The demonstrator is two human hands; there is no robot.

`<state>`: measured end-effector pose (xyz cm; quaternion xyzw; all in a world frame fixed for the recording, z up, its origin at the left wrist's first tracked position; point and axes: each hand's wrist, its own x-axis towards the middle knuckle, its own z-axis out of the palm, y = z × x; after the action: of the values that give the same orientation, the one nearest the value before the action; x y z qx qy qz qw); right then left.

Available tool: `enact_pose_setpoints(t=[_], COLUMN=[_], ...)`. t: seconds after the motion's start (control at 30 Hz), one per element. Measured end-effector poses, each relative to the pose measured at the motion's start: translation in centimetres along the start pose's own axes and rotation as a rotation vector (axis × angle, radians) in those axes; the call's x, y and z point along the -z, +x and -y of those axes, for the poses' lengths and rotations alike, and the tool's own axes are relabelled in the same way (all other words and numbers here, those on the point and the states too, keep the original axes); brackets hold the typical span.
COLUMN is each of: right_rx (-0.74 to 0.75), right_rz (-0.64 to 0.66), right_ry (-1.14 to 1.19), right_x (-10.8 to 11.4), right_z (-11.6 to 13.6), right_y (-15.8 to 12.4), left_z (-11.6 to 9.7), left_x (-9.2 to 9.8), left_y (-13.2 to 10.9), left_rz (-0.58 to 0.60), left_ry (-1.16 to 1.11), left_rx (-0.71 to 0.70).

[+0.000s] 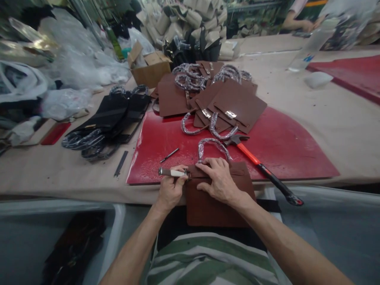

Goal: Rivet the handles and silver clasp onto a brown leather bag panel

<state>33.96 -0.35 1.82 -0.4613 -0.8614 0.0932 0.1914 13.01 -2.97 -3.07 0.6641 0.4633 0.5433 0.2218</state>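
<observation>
- With 12 o'clock taken as straight away from the wearer, the brown bag piece (219, 211) lies at the near table edge, its upper part over the red board (157, 136) and its lower part toward the lap at 6 o'clock.
- Left hand (170, 194): closed in a pinch on a short tool (175, 173) with a white middle section. Tool axis: 9 to 3 o'clock, roughly in line with the strap across the piece.
- Key relation: the upper left edge of the brown bag piece sits at 3 o'clock from the left hand, the nearer hand to that edge. Contact between tool end and strap cannot be confirmed.
- Right hand (219, 180): palm down, fingers spread, laid across the strap area below the wrapped handle (213, 143), which arches toward 12 o'clock.
- Hammer (261, 165): at 2 o'clock from the right hand, head toward 10, grip toward 4.
- Left bin (116, 223): at 8 o'clock; holds dark pieces (74, 247).
- Right bin (335, 221): at 4 o'clock from the right hand.
- Cardboard box (152, 75): at 11 o'clock, flaps raised; contents cannot be identified.
</observation>
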Motion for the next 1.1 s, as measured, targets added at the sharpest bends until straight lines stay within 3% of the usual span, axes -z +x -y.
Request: enact_pose_setpoints(t=[0.37, 1.1], right_rx=[-0.1, -0.148], right_rz=[0.072, 0.038], right_ry=[-0.06, -0.016], right_x=[0.0, -0.4], right_z=[1.0, 0.9], right_y=[0.8, 1.6], left_z=[-0.2, -0.9], left_x=[0.3, -0.1], left_y=[0.1, 0.1], left_rz=[0.033, -0.004], left_ry=[0.01, -0.026], left_rx=[-0.041, 0.009])
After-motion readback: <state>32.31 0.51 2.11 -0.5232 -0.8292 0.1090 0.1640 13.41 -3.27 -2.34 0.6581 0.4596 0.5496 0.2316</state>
